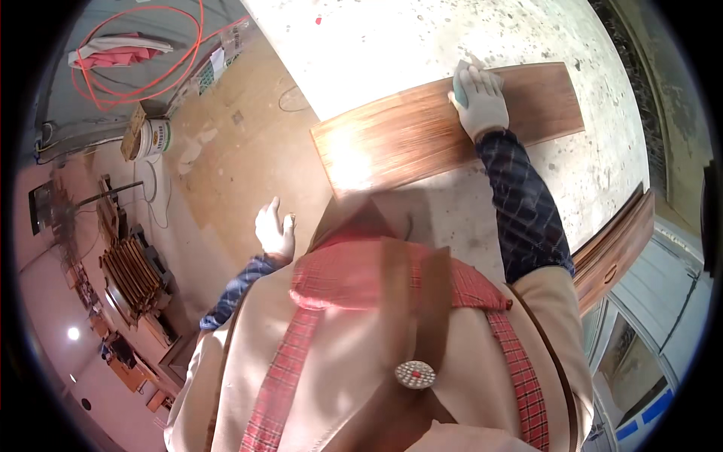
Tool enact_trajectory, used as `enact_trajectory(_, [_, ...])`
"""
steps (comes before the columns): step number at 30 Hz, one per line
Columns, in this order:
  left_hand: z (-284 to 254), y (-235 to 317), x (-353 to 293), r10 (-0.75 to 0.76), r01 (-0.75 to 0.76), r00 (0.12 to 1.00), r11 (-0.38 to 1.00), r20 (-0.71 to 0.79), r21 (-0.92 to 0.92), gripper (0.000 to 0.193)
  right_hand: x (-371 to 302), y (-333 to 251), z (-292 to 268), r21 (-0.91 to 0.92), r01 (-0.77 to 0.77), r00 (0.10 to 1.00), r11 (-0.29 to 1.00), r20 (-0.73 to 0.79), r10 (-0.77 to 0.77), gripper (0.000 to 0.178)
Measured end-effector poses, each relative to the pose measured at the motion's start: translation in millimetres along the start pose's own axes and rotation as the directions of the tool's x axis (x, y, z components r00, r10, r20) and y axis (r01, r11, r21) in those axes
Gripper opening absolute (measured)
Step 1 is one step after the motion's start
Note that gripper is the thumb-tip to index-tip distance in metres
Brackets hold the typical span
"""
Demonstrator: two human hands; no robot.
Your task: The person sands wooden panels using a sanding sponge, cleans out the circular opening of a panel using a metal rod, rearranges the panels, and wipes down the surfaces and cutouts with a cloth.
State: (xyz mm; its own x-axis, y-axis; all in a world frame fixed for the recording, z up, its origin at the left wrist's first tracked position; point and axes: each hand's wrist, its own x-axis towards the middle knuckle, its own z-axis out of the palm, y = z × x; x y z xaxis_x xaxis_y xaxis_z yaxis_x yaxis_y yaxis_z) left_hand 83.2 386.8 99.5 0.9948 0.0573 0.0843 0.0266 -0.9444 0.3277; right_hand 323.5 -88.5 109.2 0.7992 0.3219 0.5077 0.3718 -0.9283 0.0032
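Observation:
A long brown wooden board (407, 128) with visible grain lies flat on a pale, speckled tabletop (361, 45). My right hand (483, 102), in a white glove, presses down on the board's upper face right of its middle. Under its palm and fingers is a greenish-grey sanding sheet (460, 87), of which only the edges show. Away from the board, to the lower left, my left hand (276, 232) hangs beside the table. It is gloved too, with fingers apart and nothing seen in them.
More brown boards (617, 245) lean at the table's right edge. On the left stand a white bucket (151, 139) and a stack of brown wooden pieces (135, 275). An orange hose (199, 34) is coiled at the upper left, near a brown sheet (241, 135) on the floor.

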Motion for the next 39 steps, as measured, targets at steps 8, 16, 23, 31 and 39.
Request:
enact_trajectory(8, [15, -1, -3, -0.145, 0.155, 0.988, 0.957, 0.059, -0.245, 0.052, -11, -196, -54, 0.332, 0.107, 0.786, 0.937, 0.549, -0.284, 0.037])
enact_trajectory(16, [33, 18, 17, -0.108, 0.280, 0.942, 0.775, 0.319, -0.566, 0.052, -93, -3, -50, -0.142, -0.326, 0.937, 0.935, 0.087, 0.340, 0.050])
enact_trajectory(23, [34, 51, 21, -0.213, 0.800, 0.593, 0.267, 0.777, -0.538, 0.053, -67, -176, -87, 0.197, -0.044, 0.894, 0.979, 0.446, -0.050, 0.027])
enact_trajectory(31, [29, 75, 30, -0.223, 0.770, 0.629, 0.315, 0.745, -0.555, 0.051, -82, -5, -94, 0.177, -0.312, 0.940, 0.933, 0.200, 0.276, 0.041])
enact_trajectory(39, [43, 70, 21, -0.177, 0.828, 0.561, 0.100, 0.809, -0.552, 0.039, -117, 117, -23, -0.273, -0.409, 0.912, 0.871, -0.113, 0.394, 0.053])
